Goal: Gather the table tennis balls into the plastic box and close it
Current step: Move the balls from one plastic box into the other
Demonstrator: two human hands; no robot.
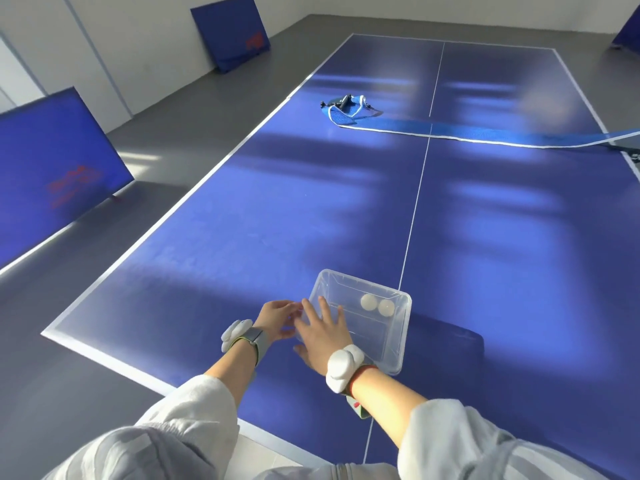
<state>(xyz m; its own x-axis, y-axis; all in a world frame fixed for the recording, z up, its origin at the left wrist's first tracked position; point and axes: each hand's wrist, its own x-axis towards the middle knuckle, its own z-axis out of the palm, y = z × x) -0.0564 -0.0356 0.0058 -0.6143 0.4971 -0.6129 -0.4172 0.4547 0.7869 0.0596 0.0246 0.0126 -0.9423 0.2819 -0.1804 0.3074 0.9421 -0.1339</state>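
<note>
A clear plastic box [398, 341] stands on the blue table near its front edge, with two white table tennis balls [368, 301] [385, 307] lying side by side at its far right inside. My right hand [322, 336] rests over the box's near-left corner, palm down with fingers spread. Just left of the box, my left hand [277, 320] has its fingers curled toward the left wall. Both hands hide that corner, so I cannot tell whether the left hand grips the box or a clear lid.
The table tennis table [277, 220] stretches ahead; its loose blue net [450, 129] lies across the middle with a clamp at its left end. Blue barrier boards [52, 168] stand on the grey floor to the left.
</note>
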